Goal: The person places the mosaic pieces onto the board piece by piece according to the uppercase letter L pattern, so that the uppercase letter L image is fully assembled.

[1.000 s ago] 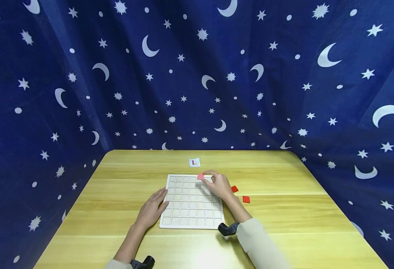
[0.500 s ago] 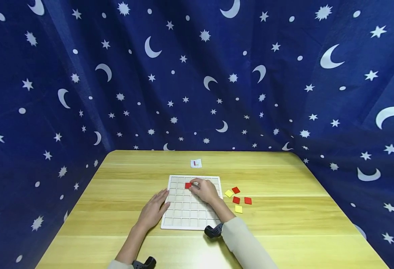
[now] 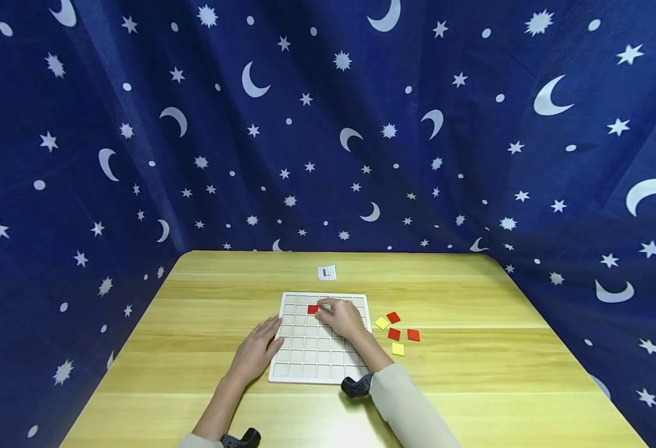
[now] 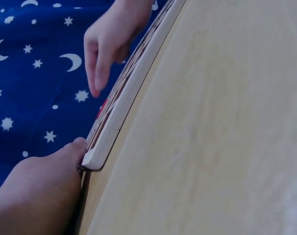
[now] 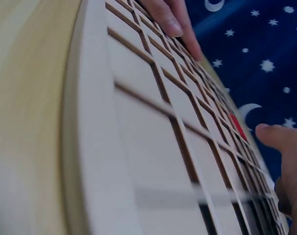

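Observation:
A white square grid board (image 3: 308, 356) lies on the table. One red square tile (image 3: 313, 309) sits in a cell of its second row from the far edge, left of the middle. My right hand (image 3: 341, 317) hovers over the board just right of that tile, fingertips close to it. In the right wrist view, a gap shows between the thumb (image 5: 271, 135) and the red tile (image 5: 237, 126). My left hand (image 3: 254, 351) rests at the board's left edge with its fingers extended, also seen at the board's corner in the left wrist view.
Several loose red and yellow tiles lie right of the board, among them a red tile (image 3: 413, 335) and a yellow tile (image 3: 398, 349). Beyond the board lies a small card (image 3: 327, 272) printed with a coloured grid. A dark blue starry curtain (image 3: 317, 124) surrounds the table.
My right hand has carried the red tile left and nearer from the board's far edge, set it in a cell and let it go. The left hand keeps its place.

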The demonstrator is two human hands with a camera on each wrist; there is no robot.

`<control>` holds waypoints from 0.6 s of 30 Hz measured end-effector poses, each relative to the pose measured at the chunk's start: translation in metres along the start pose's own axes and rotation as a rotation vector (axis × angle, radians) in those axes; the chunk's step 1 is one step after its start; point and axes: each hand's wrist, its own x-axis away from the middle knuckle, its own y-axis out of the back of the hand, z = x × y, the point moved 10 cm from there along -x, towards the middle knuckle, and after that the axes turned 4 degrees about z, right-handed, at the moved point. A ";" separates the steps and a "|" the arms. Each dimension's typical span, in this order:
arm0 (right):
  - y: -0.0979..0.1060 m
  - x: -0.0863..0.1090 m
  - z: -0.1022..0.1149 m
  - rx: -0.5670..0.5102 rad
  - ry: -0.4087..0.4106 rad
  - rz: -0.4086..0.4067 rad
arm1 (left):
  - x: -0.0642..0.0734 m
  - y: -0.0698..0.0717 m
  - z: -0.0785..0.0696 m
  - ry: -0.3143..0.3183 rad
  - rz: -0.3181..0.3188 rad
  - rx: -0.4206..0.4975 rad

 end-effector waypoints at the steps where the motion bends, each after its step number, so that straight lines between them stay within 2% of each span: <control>1: 0.004 0.002 -0.002 -0.025 0.010 -0.026 | 0.000 0.000 0.000 -0.001 -0.002 0.001; 5: 0.035 0.017 -0.018 -0.093 0.013 -0.139 | 0.001 0.001 0.000 -0.001 -0.004 -0.002; 10: 0.082 0.042 -0.056 -0.094 -0.065 -0.222 | 0.003 0.000 0.001 0.030 -0.001 0.000; 14: 0.106 0.059 -0.090 -0.087 -0.131 -0.177 | 0.002 0.000 0.002 0.034 0.000 0.006; 18: 0.114 0.074 -0.120 -0.146 -0.154 -0.085 | 0.001 0.000 0.001 0.030 0.001 0.007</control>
